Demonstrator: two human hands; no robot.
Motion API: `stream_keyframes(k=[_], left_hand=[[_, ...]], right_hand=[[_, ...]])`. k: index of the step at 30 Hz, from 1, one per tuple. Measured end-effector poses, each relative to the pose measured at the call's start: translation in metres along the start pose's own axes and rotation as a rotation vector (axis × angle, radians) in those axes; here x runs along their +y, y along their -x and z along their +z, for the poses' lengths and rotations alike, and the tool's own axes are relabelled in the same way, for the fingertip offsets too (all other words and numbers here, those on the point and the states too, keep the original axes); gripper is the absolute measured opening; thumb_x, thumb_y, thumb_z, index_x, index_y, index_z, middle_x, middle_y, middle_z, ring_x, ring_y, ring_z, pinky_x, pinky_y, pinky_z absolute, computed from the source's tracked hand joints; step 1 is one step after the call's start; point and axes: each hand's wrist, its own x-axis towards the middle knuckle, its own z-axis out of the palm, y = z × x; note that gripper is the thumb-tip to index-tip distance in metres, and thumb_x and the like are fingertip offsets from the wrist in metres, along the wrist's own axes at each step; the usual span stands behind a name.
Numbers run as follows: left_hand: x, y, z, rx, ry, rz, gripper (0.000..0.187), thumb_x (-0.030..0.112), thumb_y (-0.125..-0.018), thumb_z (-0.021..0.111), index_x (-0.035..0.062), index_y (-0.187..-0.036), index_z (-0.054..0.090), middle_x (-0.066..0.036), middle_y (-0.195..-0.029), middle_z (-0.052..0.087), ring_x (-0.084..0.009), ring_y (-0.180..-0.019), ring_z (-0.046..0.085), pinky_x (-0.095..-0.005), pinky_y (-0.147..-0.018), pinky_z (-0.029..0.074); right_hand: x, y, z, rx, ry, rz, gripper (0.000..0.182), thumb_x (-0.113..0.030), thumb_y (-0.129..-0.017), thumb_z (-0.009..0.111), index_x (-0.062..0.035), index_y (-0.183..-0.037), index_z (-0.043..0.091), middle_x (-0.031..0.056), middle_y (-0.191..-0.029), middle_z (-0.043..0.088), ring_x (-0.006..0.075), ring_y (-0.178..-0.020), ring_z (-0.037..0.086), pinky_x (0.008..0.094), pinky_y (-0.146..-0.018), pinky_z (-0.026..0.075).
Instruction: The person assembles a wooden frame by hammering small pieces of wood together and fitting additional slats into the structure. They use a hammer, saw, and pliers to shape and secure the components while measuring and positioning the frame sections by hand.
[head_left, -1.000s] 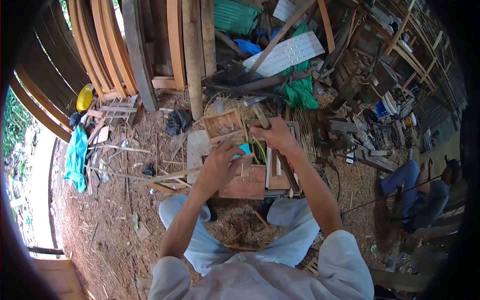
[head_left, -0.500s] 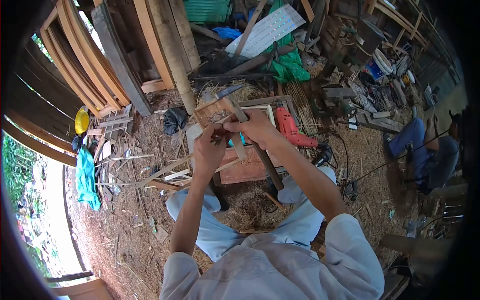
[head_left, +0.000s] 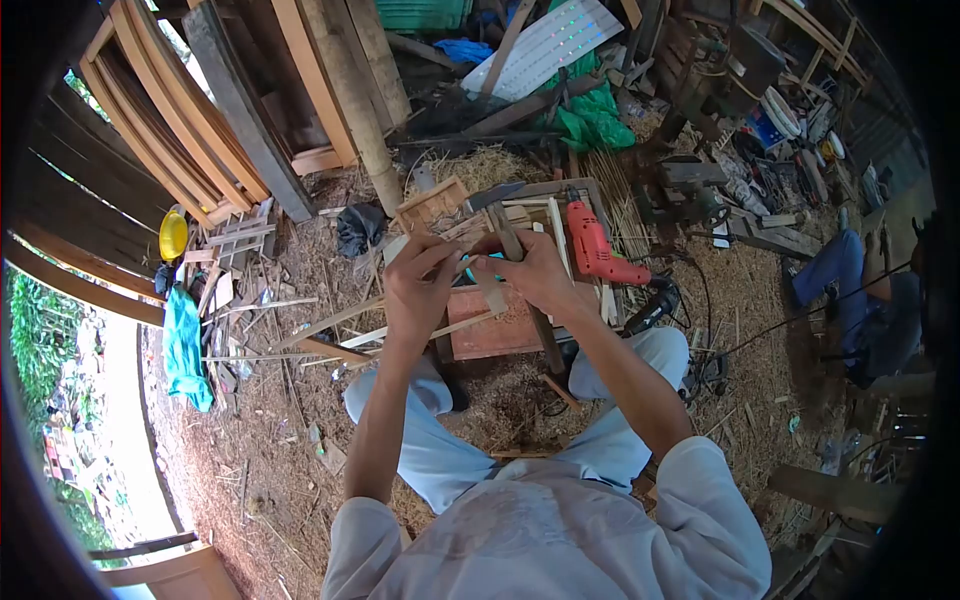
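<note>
Both hands are close together over a low wooden work surface [head_left: 490, 340]. My left hand [head_left: 420, 285] has its fingers pinched at a small thing too tiny to make out. My right hand [head_left: 535, 270] has thumb and fingers closed round a thin piece near the left fingertips, and a long dark wooden bar [head_left: 543, 335] passes under its palm. Just beyond the hands lies a small open wooden box [head_left: 432, 205], with a dark-bladed tool [head_left: 495, 195] beside it. A red power drill [head_left: 597, 245] rests to the right.
Shavings and thin strips [head_left: 340, 322] cover the ground. A black bag [head_left: 357, 230] lies left of a standing pole [head_left: 360, 110]. Curved wooden frames [head_left: 165, 110] lean at the upper left. Another person [head_left: 845, 290] sits at the right, near a black cable [head_left: 705, 300].
My left hand has come away from the wooden box, which now rests on the work surface. The hands have drawn nearer to me, fingertips meeting. The view has shifted slightly.
</note>
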Motion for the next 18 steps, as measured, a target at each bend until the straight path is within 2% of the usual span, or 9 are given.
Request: stream_keyframes(k=[2,4,5,7,11,13,14,16,18], left_hand=[[0.002,-0.003,-0.004,-0.035,-0.055,0.034,0.013,-0.001,-0.079,0.069,0.0014,-0.092,0.072,-0.011,-0.084,0.064,-0.0216,-0.070,0.066,-0.0307,-0.059,0.051],[0.002,-0.008,-0.007,-0.166,-0.111,0.037,0.012,0.000,-0.079,0.069,0.0021,-0.091,0.071,-0.012,-0.081,0.062,-0.0246,-0.067,0.064,-0.0315,-0.058,0.050],[0.002,-0.009,-0.007,-0.166,-0.116,0.032,0.012,0.000,-0.079,0.069,0.0021,-0.091,0.071,-0.012,-0.081,0.062,-0.0246,-0.067,0.064,-0.0315,-0.058,0.050],[0.002,-0.013,-0.005,-0.237,-0.151,0.112,0.011,0.002,-0.079,0.070,0.0000,-0.090,0.070,-0.012,-0.081,0.061,-0.0249,-0.065,0.062,-0.0318,-0.058,0.050],[0.000,-0.015,0.004,-0.191,-0.020,0.047,0.011,0.003,-0.079,0.070,-0.0009,-0.089,0.069,-0.012,-0.079,0.063,-0.0227,-0.063,0.061,-0.0322,-0.060,0.050],[0.000,-0.015,0.004,-0.231,-0.014,-0.078,0.012,0.004,-0.080,0.070,-0.0019,-0.090,0.068,-0.011,-0.079,0.067,-0.0185,-0.063,0.062,-0.0322,-0.063,0.050],[-0.001,-0.016,0.005,-0.235,-0.014,-0.077,0.012,0.004,-0.080,0.070,-0.0019,-0.090,0.068,-0.011,-0.079,0.067,-0.0185,-0.063,0.062,-0.0322,-0.063,0.050],[-0.002,-0.013,0.007,-0.243,0.144,-0.425,0.012,0.005,-0.082,0.069,-0.0022,-0.092,0.069,-0.010,-0.081,0.070,-0.0138,-0.067,0.063,-0.0302,-0.065,0.051],[0.000,-0.011,0.006,-0.205,0.193,-0.448,0.012,0.005,-0.083,0.068,-0.0025,-0.093,0.069,-0.010,-0.083,0.071,-0.0130,-0.070,0.064,-0.0290,-0.067,0.051]], right_hand=[[0.013,-0.006,0.003,0.055,-0.091,-0.107,0.029,-0.010,-0.082,0.072,0.0005,-0.109,0.067,0.0060,-0.093,0.070,0.0114,-0.085,0.064,0.0264,-0.071,0.050],[0.017,-0.009,0.002,0.024,-0.110,-0.146,0.028,-0.009,-0.083,0.072,0.0010,-0.109,0.067,0.0058,-0.094,0.070,0.0111,-0.085,0.064,0.0266,-0.072,0.050],[0.019,-0.009,0.002,-0.001,-0.126,-0.186,0.028,-0.009,-0.083,0.072,0.0014,-0.108,0.067,0.0056,-0.094,0.070,0.0107,-0.084,0.063,0.0267,-0.073,0.050],[0.014,-0.007,0.002,0.026,-0.112,-0.152,0.024,-0.007,-0.083,0.071,0.0020,-0.104,0.067,0.0056,-0.092,0.070,0.0105,-0.083,0.063,0.0266,-0.074,0.050],[0.023,-0.008,-0.001,0.045,-0.126,-0.165,0.019,-0.005,-0.082,0.070,0.0023,-0.100,0.068,0.0047,-0.090,0.069,0.0102,-0.080,0.061,0.0267,-0.073,0.050],[0.028,-0.009,0.000,0.053,-0.119,-0.178,0.019,-0.004,-0.083,0.069,0.0020,-0.101,0.068,0.0047,-0.089,0.069,0.0102,-0.080,0.061,0.0268,-0.073,0.049],[0.029,-0.009,0.000,0.061,-0.112,-0.192,0.019,-0.004,-0.083,0.069,0.0017,-0.101,0.068,0.0046,-0.089,0.069,0.0102,-0.079,0.061,0.0270,-0.072,0.049],[0.027,-0.008,-0.001,0.063,-0.072,-0.166,0.019,-0.004,-0.084,0.068,0.0015,-0.102,0.067,0.0047,-0.089,0.069,0.0102,-0.080,0.060,0.0269,-0.072,0.049],[0.030,-0.010,0.002,0.058,-0.039,-0.142,0.019,-0.005,-0.084,0.067,0.0012,-0.102,0.067,0.0048,-0.090,0.068,0.0101,-0.080,0.060,0.0269,-0.072,0.049]])
